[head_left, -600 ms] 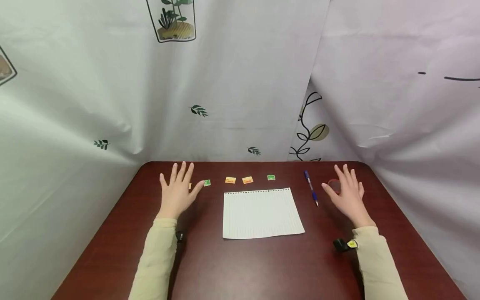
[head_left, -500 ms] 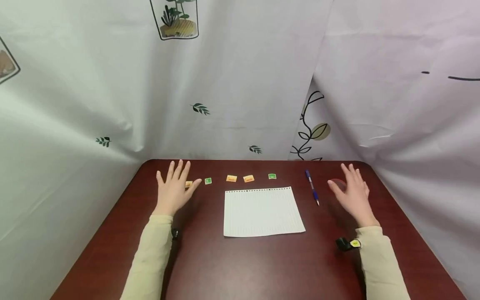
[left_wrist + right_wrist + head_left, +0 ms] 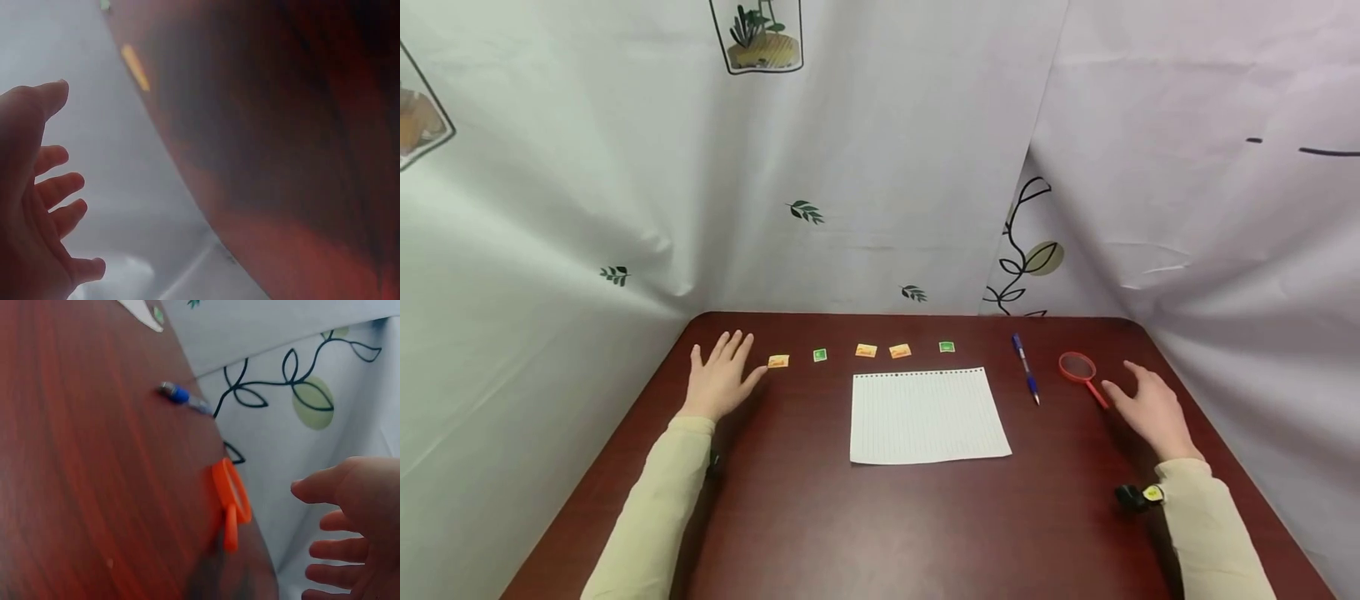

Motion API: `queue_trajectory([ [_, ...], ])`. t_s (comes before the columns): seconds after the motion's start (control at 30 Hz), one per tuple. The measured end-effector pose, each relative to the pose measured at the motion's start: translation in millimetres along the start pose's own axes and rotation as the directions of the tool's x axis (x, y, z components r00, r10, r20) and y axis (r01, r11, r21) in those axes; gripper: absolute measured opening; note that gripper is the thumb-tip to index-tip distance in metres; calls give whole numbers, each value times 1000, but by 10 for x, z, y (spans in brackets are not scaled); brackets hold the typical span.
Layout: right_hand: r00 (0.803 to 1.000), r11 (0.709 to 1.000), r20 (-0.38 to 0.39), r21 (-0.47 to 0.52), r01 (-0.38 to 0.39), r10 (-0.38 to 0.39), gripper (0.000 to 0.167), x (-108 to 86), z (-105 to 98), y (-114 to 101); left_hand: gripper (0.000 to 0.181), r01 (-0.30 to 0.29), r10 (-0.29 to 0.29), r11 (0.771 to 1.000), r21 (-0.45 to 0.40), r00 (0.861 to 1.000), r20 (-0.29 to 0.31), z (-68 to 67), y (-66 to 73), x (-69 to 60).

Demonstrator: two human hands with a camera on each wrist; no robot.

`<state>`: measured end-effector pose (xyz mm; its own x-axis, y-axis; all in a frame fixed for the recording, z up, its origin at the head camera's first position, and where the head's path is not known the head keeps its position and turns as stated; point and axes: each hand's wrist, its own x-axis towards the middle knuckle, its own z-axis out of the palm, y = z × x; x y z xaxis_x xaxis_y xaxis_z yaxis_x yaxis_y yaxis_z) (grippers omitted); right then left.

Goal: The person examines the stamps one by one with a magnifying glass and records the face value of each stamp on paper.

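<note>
My left hand (image 3: 718,383) hovers over the left side of the table with its fingers spread, holding nothing. Its thumb is nearest an orange-yellow stamp-like piece (image 3: 778,361). On the right, my right hand (image 3: 1152,411) has relaxed, slightly bent fingers and nothing in them. Beside it lies a red magnifying glass (image 3: 1077,367), its handle pointing toward that hand, with a visible gap between them in the right wrist view. A blue pen (image 3: 1026,369) lies left of the magnifying glass. In the middle is a sheet of lined paper (image 3: 929,417) with holes along its far edge.
Behind the paper, two more orange pieces (image 3: 866,351) and two green pieces (image 3: 820,355) form a row with the first. The dark red table (image 3: 880,525) has a pale printed curtain (image 3: 880,167) along its back and sides.
Both hands have moved outward, away from the paper, and nearer the person. The magnifying glass and leftmost orange piece, partly covered before, now show fully. The head view has shifted slightly.
</note>
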<state>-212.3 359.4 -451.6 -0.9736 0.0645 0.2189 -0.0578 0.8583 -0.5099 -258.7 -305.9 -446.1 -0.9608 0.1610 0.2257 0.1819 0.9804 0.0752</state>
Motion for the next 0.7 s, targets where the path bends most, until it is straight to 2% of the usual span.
queue_trajectory([
  [0.17, 1000, 1000, 29, -31, 4, -3, 64, -25, 23, 73, 70, -33, 32, 999, 23, 999, 38, 127, -76, 27],
  [0.33, 997, 999, 77, -31, 17, -15, 63, -27, 74, 119, 69, -38, 38, 999, -2, 997, 67, 209, -106, 66],
  [0.5, 993, 1000, 116, -27, 12, -9, 63, -10, 127, 130, 68, -49, 49, 999, -5, 994, 95, 249, -106, 89],
  [0.7, 992, 1000, 126, -27, 10, -7, 59, 25, 196, 146, 67, -46, 45, 999, -1, 988, 150, 275, -77, 57],
])
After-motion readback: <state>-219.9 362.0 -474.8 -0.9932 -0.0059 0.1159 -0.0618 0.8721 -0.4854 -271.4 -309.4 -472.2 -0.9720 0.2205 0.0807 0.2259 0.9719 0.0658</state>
